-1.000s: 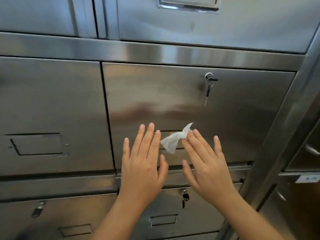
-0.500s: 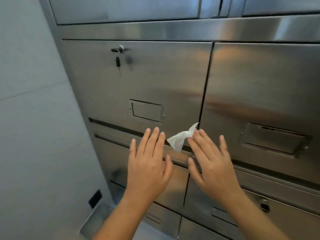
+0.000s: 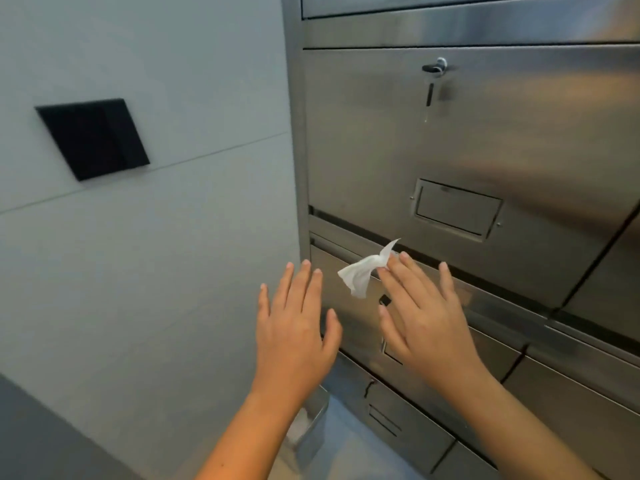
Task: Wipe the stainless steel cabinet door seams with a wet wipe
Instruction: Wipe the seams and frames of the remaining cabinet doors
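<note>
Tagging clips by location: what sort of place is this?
Probably a locker or storage room: stacked brushed stainless steel cabinet doors, a small black key in one, and a black square panel on the grey wall.

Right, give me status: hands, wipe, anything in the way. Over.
Left hand open, holding nothing. Right hand pinches wet wipe at its fingertips, just below the horizontal door seam. Nothing blocking the seam; key hangs well above.

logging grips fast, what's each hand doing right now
Left hand: open, holding nothing.
Right hand: fingers straight, pinching the wipe between its fingertips.
</note>
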Demonstrator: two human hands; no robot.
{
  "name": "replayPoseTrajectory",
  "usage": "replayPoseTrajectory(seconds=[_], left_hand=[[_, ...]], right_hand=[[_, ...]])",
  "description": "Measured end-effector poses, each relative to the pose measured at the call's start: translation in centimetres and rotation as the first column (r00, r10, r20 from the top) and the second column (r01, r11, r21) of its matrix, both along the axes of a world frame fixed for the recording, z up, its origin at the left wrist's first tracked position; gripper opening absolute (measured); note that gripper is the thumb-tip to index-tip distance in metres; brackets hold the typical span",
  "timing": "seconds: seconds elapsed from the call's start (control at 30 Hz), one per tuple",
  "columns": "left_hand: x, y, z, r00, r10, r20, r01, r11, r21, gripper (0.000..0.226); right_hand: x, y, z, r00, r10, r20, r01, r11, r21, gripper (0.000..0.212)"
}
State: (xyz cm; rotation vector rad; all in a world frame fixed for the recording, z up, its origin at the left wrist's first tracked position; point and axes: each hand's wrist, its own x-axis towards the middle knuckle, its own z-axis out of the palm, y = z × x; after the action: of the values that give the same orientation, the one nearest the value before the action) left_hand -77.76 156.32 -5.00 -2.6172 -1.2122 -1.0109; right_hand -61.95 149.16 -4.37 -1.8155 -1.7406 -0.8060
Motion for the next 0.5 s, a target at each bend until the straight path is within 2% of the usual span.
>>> replayPoseTrajectory(seconds=[0.27, 0.5], left_hand=[[-5.0, 2.5, -1.4, 0.992, 0.127, -0.01, -0.128, 0.991, -0.04, 0.054], [-5.8, 3.6, -2.4, 0.974, 0.224, -0.023, -0.225, 0.974, -0.041, 0.054]], right_hand=[[-4.9, 4.3, -1.0, 0.992, 0.121, -0.017, -0.122, 0.992, -0.044, 0.045], [-5.5, 7.2, -2.0, 0.975, 0.221, -0.03, -0.222, 0.975, -0.02, 0.043]])
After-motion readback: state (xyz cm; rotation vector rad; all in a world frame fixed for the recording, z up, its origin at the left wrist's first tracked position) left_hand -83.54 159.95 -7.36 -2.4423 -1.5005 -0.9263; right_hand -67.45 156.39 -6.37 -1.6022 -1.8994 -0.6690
